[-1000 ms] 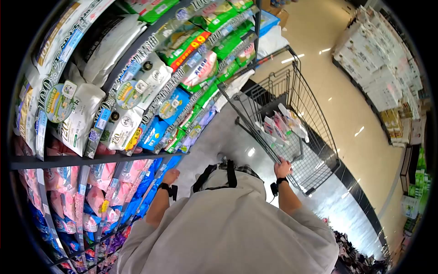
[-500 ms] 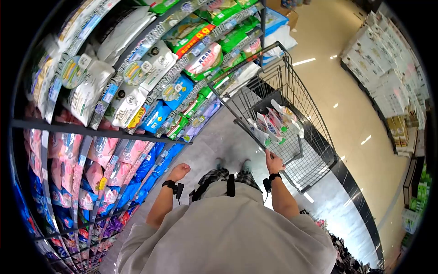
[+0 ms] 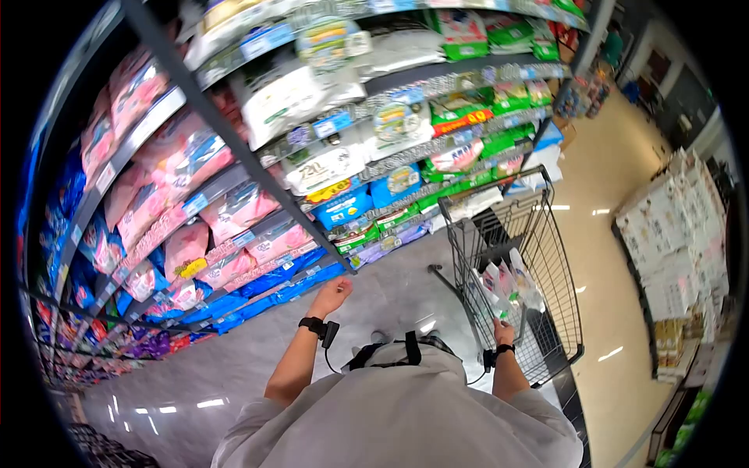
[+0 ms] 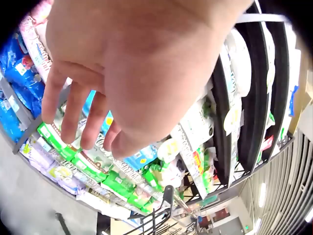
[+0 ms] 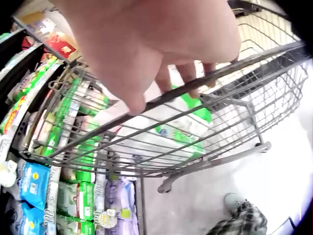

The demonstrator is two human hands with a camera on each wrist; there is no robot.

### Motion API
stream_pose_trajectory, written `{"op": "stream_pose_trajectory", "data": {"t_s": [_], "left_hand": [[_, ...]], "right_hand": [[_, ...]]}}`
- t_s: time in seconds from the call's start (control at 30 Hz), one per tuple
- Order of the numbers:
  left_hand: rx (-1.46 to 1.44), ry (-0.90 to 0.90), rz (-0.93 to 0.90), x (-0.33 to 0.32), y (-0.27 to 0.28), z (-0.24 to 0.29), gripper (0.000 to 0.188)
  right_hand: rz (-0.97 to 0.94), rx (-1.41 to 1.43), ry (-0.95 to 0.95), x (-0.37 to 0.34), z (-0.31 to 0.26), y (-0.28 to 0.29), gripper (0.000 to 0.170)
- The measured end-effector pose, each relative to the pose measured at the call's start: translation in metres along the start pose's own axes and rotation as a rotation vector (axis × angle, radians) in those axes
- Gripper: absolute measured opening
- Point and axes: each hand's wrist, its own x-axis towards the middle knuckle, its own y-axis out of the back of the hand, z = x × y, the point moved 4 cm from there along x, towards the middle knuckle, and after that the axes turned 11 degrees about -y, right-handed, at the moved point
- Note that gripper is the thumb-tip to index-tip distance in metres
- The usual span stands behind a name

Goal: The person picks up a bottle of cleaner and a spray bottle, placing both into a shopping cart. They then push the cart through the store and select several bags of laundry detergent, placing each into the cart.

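My right hand (image 3: 505,333) grips the side rim of a black wire shopping cart (image 5: 269,55), with fingers over the bar and thumb along the near side. Inside the cart lie white packages (image 3: 511,285) with green and pink print; the right wrist view shows them (image 5: 186,127) through the wires. My left hand (image 3: 334,295) hangs free in front of the body, near the end of a shelf unit. Its fingers (image 4: 71,115) are loosely bent and hold nothing, as the left wrist view shows.
Shelves of white, green and blue packs (image 3: 335,187) run along the front; pink packs (image 3: 175,175) fill the shelves at left, past a dark upright post (image 3: 226,129). White stacked boxes (image 3: 671,249) stand at right across the beige aisle floor (image 3: 601,281).
The head view has turned left, so the shelves and cart sit farther right in it. My left hand stays free, now higher and farther right; my right hand stays on the cart's rim.
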Motion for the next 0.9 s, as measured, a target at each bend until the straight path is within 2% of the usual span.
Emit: {"op": "stream_pose_trajectory", "data": {"t_s": [0.03, 0.1, 0.13, 0.17, 0.23, 0.3, 0.37, 0.43, 0.5, 0.57, 0.63, 0.7, 0.73, 0.8, 0.87, 0.9], "left_hand": [[-0.014, -0.043, 0.058, -0.002, 0.011, -0.001, 0.026], [0.000, -0.070, 0.166, 0.002, 0.039, 0.010, 0.026], [0.034, -0.081, 0.248, 0.001, 0.053, 0.021, 0.025], [-0.010, -0.247, 0.348, 0.005, 0.069, 0.035, 0.025], [0.003, -0.303, 0.492, 0.017, 0.099, 0.061, 0.027], [0.022, -0.317, 0.582, 0.027, 0.132, 0.091, 0.029], [0.046, -0.344, 0.664, 0.036, 0.164, 0.124, 0.030], [0.039, -0.361, 0.737, 0.045, 0.187, 0.153, 0.031], [0.119, -0.518, 0.938, 0.050, 0.209, 0.180, 0.033], [0.144, -0.537, 1.010, 0.056, 0.223, 0.205, 0.033], [0.189, -0.504, 1.021, 0.069, 0.234, 0.221, 0.039], [0.488, -0.555, 1.102, 0.080, 0.237, 0.238, 0.050], [0.503, -0.539, 1.122, 0.084, 0.237, 0.242, 0.050], [0.567, -0.500, 1.113, 0.098, 0.240, 0.251, 0.063], [0.529, -0.432, 1.114, 0.111, 0.241, 0.251, 0.067], [0.479, -0.373, 1.102, 0.117, 0.241, 0.248, 0.072]], "right_hand": [[0.012, -0.012, 0.023, -0.018, -0.025, 0.004, 0.063], [0.086, -0.108, 0.241, -0.050, -0.096, 0.023, 0.058], [0.089, 0.088, 0.556, -0.042, -0.134, 0.017, 0.052], [0.067, 0.283, 0.863, -0.038, -0.166, 0.011, 0.046], [-0.099, 0.243, 0.660, -0.093, -0.253, 0.023, 0.040], [-0.263, 0.261, 0.795, -0.149, -0.341, 0.034, 0.038], [-0.280, 0.359, 1.042, -0.192, -0.413, 0.039, 0.036], [-0.262, 0.342, 1.223, -0.238, -0.478, 0.048, 0.033], [-0.230, 0.384, 1.371, -0.286, -0.528, 0.057, 0.032], [-0.385, 0.476, 1.402, -0.309, -0.576, 0.054, 0.037], [-0.395, 0.525, 1.449, -0.330, -0.611, 0.056, 0.046], [-0.290, 0.438, 1.436, -0.341, -0.643, 0.058, 0.061], [-0.312, 0.463, 1.441, -0.343, -0.655, 0.055, 0.064], [-0.345, 0.497, 1.462, -0.352, -0.676, 0.055, 0.068], [-0.717, 0.406, 1.337, -0.365, -0.683, 0.056, 0.067], [-0.731, 0.399, 1.349, -0.367, -0.688, 0.062, 0.067]]}}
